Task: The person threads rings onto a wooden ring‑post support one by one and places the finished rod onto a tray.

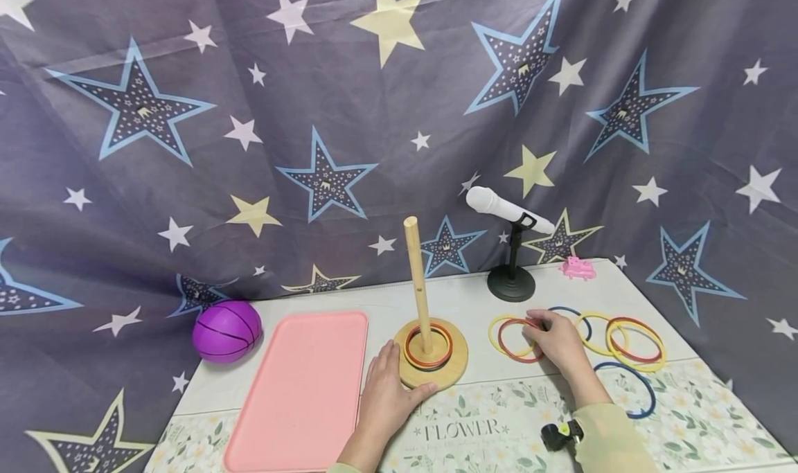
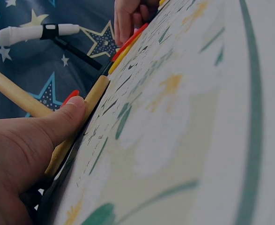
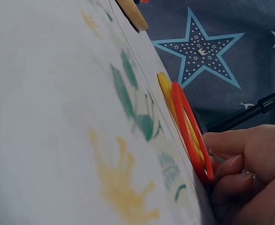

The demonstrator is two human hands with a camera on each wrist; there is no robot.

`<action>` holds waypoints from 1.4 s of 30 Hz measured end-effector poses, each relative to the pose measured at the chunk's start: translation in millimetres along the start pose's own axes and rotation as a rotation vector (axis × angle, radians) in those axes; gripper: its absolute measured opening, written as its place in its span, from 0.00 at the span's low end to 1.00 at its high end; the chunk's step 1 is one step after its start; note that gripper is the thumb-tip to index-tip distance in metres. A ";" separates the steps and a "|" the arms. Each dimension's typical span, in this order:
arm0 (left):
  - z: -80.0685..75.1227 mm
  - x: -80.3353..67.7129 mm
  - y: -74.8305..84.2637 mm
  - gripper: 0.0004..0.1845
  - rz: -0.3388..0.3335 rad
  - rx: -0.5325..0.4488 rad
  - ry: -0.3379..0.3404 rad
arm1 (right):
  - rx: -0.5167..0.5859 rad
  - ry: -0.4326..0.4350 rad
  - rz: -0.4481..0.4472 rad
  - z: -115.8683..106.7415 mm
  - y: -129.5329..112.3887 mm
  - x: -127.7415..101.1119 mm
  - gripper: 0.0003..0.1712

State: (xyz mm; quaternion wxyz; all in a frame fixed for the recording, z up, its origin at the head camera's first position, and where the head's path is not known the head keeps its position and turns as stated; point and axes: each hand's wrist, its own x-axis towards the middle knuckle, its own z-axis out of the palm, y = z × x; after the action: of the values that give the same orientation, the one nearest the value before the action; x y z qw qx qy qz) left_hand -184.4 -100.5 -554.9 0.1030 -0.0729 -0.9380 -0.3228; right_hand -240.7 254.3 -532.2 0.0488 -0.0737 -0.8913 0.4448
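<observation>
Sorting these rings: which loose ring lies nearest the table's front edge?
The blue ring, alone on the floral mat right of the right hand.

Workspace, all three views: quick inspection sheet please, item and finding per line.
Surface: table with a floral mat along its near edge.
Job's things: wooden peg stand with a red ring and a yellow ring round its post; red ring lying over a yellow ring; further loose rings to the right.
Clutter: pink tray, purple ball, white microphone on a stand, small pink toy.
Hands: left hand rests against the stand's base, thumb on its edge; right hand pinches the red ring's rim.
Cables: nothing seen.
Surroundings: star-print cloth backdrop.
</observation>
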 end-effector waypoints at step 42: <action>1.0 0.4 -1.2 0.62 -0.002 0.000 0.000 | 0.098 0.039 -0.004 -13.3 -17.3 -8.3 0.10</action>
State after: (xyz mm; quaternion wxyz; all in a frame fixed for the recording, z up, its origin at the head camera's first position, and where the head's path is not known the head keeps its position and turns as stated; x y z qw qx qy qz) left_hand -185.2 -100.8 -556.3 0.1028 -0.0721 -0.9381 -0.3227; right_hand -232.1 253.0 -510.6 0.0705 -0.0782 -0.8675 0.4862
